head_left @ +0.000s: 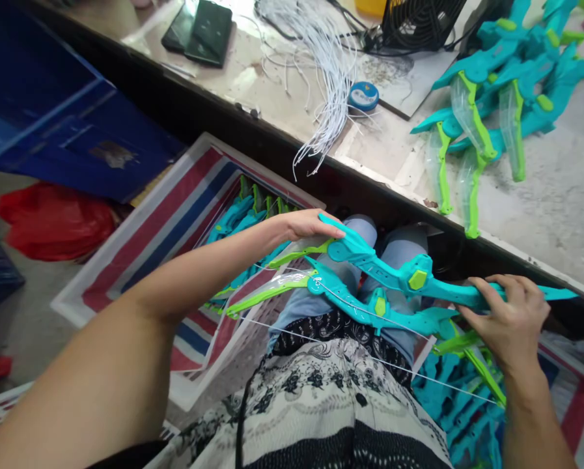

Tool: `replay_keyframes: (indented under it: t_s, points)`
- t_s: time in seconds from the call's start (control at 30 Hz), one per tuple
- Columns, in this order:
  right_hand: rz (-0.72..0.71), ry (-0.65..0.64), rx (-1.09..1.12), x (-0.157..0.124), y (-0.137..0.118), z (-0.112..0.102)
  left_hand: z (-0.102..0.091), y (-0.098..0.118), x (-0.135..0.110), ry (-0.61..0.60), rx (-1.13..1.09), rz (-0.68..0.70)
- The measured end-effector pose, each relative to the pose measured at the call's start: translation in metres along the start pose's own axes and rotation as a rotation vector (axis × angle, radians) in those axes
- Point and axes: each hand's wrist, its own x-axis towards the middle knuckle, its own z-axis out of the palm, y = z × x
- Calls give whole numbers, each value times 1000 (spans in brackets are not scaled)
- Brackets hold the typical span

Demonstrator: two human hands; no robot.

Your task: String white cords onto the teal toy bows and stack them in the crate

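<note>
Holding two teal toy bows [394, 280] across the lap, one just above the other, close together and roughly level; sitting just below the edge of the workbench [555, 215], lime-green tips at either end. Resting the left hand [308, 225] on the left end of the upper bow, fingers laid flat and loosely extended along the teal limb rather than curled around it. Gripping the right ends with the right hand [511, 319], fingers wrapped over the top of the limb; probably pinning both bows together, though hard to tell from this angle. Stretched beneath the bows, over the patterned clothing, a thin white string [350, 348]. Standing open to the left of the knees, a striped woven bag [174, 215] with more teal bows inside; to the right, below the right hand, a heap of bows [458, 404]. Lying on the workbench: a pile of bows [491, 98]; a bundle of white cords [331, 78]; a small blue spool [363, 96]; two dark phones [198, 29]; a black fan [418, 23].
</note>
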Motion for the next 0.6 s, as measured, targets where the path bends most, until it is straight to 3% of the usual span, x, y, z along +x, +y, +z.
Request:
replay_keyframes:
  t_s: [0.13, 0.3, 0.47, 0.6]
  points:
    - [-25, 164, 23, 4, 4, -12, 7, 18, -24, 41, 126, 130]
    - [-46, 184, 83, 8, 13, -29, 7, 31, -47, 53, 202, 239]
    - [-33, 280, 109, 33, 24, -46, 10, 40, -56, 138, 32, 299]
    - [-5, 423, 92, 72, 12, -49, 26, 65, -54, 233, -181, 601]
